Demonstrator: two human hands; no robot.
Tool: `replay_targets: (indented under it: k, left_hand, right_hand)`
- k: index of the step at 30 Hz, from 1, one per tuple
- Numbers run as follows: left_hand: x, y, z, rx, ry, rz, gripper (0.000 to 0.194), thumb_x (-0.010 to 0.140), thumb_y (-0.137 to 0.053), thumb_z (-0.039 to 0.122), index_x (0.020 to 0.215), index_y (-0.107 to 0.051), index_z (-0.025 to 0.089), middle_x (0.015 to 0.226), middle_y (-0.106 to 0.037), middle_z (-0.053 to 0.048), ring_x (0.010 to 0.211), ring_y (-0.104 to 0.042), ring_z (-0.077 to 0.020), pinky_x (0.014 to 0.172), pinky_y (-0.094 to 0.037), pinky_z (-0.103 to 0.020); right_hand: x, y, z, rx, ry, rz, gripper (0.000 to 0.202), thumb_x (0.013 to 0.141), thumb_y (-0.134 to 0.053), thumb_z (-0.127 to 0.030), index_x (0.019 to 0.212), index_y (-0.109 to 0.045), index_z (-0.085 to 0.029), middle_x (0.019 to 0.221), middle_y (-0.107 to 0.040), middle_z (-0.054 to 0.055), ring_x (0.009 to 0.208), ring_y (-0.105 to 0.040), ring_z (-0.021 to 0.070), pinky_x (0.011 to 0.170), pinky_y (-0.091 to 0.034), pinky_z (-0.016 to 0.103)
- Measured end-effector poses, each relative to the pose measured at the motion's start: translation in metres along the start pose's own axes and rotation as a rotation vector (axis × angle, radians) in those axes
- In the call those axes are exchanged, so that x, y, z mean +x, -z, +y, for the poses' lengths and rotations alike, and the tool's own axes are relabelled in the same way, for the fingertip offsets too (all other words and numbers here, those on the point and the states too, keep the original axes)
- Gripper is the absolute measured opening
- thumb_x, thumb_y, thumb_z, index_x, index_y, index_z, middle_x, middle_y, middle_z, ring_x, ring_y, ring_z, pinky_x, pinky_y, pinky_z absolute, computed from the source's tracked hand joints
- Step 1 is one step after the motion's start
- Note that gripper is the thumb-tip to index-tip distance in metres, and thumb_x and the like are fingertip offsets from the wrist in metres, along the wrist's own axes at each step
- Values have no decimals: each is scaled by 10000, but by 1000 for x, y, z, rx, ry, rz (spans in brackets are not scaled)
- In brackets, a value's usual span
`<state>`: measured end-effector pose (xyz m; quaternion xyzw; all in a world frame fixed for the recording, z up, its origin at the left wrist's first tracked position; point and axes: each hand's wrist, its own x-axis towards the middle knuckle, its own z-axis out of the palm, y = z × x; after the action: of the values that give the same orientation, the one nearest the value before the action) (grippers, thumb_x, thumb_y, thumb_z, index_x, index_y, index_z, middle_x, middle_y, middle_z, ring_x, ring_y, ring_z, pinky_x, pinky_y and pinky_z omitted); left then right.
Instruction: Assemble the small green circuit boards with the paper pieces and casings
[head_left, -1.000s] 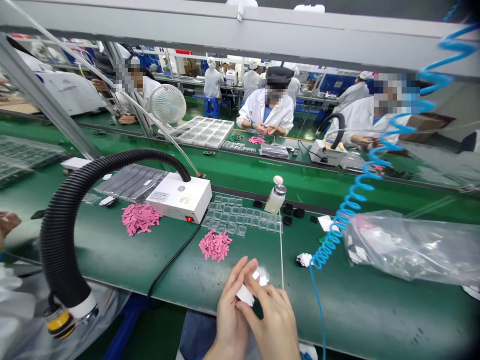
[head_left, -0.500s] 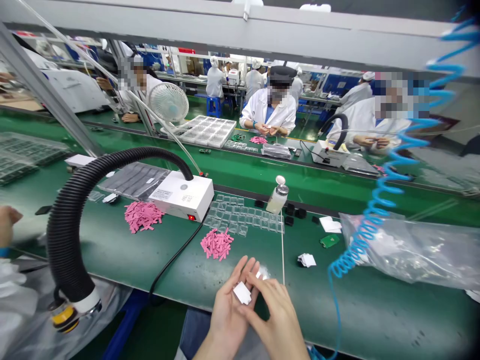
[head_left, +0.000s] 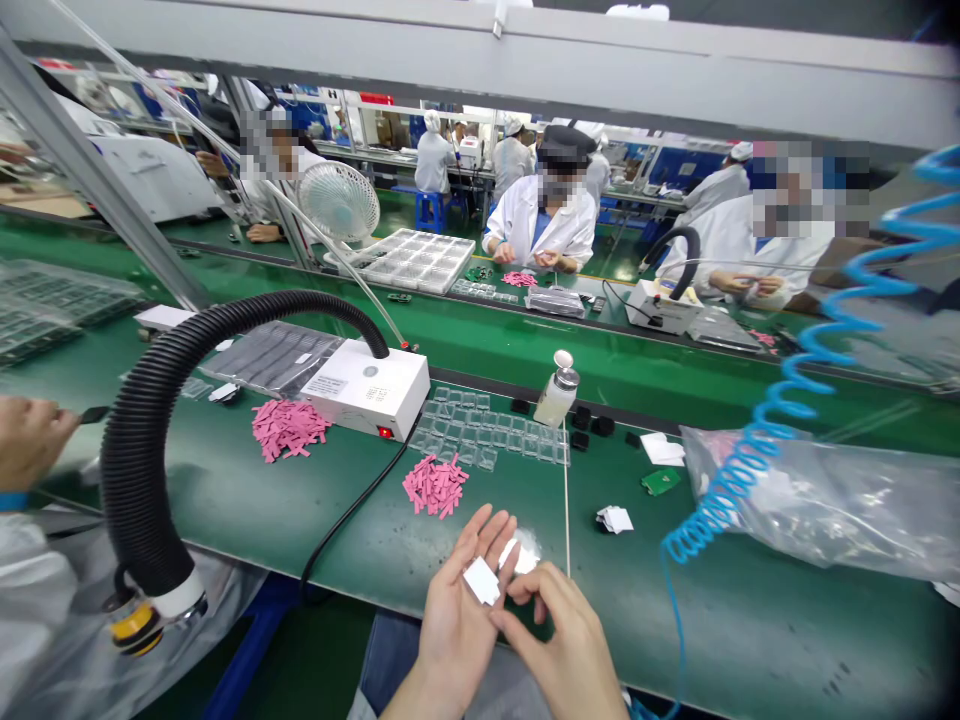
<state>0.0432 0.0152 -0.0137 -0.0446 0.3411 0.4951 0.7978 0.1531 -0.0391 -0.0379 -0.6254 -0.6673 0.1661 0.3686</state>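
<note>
My left hand (head_left: pixel 459 620) is palm up above the front edge of the bench, fingers stretched out. A small stack of white pieces (head_left: pixel 481 581), thin and flat, lies across its palm and fingers. Close by on the right, my right hand (head_left: pixel 551 625) has bent fingers, with a gap between thumb and forefinger; nothing shows in it. Thumb and fingertips are beside the stack. Behind the fingers, a white pile on clear film (head_left: pixel 523 552) lies on the bench, partly hidden.
Pink strips (head_left: pixel 436 486), clear square cases (head_left: pixel 480 432) and a pump bottle (head_left: pixel 557 392) stand farther back. A white box (head_left: pixel 367 390) with a black hose (head_left: pixel 139 450) is to the left. A blue coiled hose (head_left: pixel 750 455) hangs at right. A co-worker's hand (head_left: pixel 30 440) is far left.
My right hand has drawn back slightly from the white stack, its fingers more curled, and the white pile behind shows more. The co-worker's hand at far left has moved further into view.
</note>
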Motion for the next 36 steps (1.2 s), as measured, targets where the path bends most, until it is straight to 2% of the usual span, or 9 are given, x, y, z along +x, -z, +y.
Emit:
replay_targets:
  k: [6,14,21,25,30,36]
  left_hand:
    - [-1,1,-3,18,10,-29,346,858,-493,134,1197,-562,118,1178,-660,-162,1178,-554,-251,1078,-354,-397]
    - [0,1,-2,-2,13,-14,314,854,-501,150,1151,-598,123,1120,-685,-151,1147,-577,-249,1058,-372,-388]
    - [0,0,-1,10,-22,-18,274,853,-478,145,1061,-656,143,1084,-704,-119,1110,-600,-223,1051,-377,-374]
    - [0,1,-2,34,-22,-36,275,854,-477,157,1053,-666,161,1088,-700,-108,1131,-584,-215,1054,-370,-366]
    - [-1,-1,-1,50,23,-33,284,864,-464,190,1051,-673,152,1026,-703,-114,1078,-605,-214,1020,-394,-353]
    - [-2,0,-1,60,53,-46,259,855,-476,185,987,-695,144,917,-700,-97,924,-648,-197,887,-475,-317]
  right_hand:
    - [-2,-3,-2,-33,-4,-32,107,767,-670,-200,768,-563,-214,677,-574,-39,526,-522,129,549,-416,241]
    - [-2,-6,-2,-36,-29,-4,77,794,-608,-202,740,-554,-210,666,-567,-31,515,-513,121,532,-410,221]
    - [-2,-8,-4,109,-173,-47,72,826,-582,-253,773,-591,-205,623,-556,-41,480,-492,109,471,-402,190]
    - [-1,-9,-2,160,-246,-74,41,795,-605,-240,806,-610,-201,609,-573,-44,460,-493,105,443,-403,180]
    - [-1,-11,2,103,-227,-58,53,783,-586,-213,832,-604,-201,629,-583,-37,461,-493,107,460,-419,187]
    - [1,-10,-1,6,-143,-10,34,744,-562,-178,759,-566,-209,606,-550,-43,468,-482,110,475,-408,204]
